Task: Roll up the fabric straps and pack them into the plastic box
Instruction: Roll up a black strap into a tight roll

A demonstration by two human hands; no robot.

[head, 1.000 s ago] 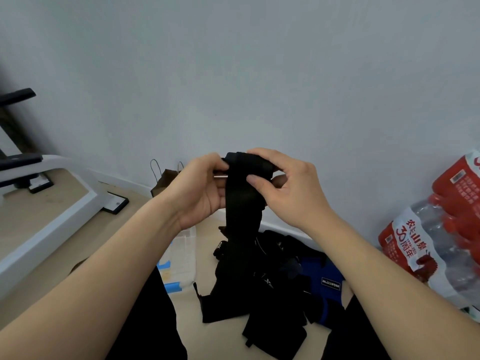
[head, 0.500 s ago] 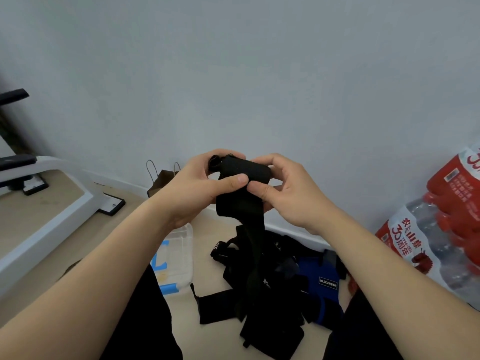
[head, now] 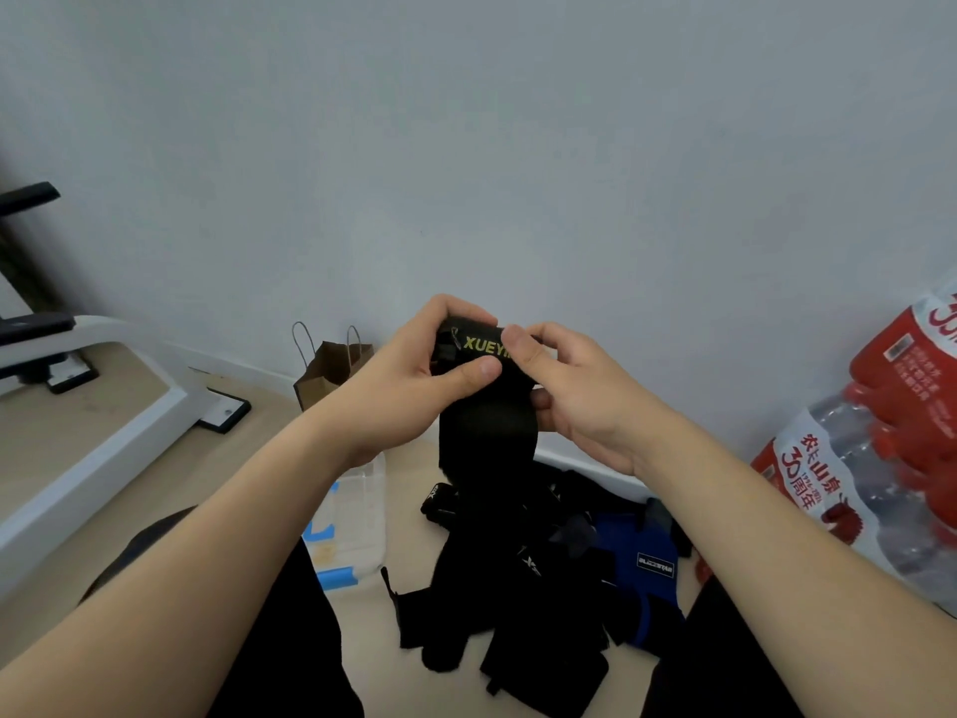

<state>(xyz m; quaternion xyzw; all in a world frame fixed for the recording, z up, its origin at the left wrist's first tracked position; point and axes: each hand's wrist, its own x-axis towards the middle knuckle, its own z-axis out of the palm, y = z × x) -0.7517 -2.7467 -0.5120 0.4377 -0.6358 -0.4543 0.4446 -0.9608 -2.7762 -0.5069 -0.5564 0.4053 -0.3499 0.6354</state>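
Note:
A black fabric strap with yellow lettering is held up in front of the wall, its top end wound into a small roll and the rest hanging down. My left hand grips the roll's left side, thumb pressed across its front. My right hand pinches the right side, thumb on top. Below lies a heap of black straps with a blue piece on the floor. A clear plastic box with blue clips stands on the floor, partly hidden by my left forearm.
A brown paper bag stands against the wall behind the box. A pack of water bottles with red labels leans at the right. A white machine frame fills the left. My dark-clad legs frame the heap.
The roll at the strap's top has grown and turned, so yellow lettering now faces me. Both hands have shifted their grips around it; the hanging tail has shortened.

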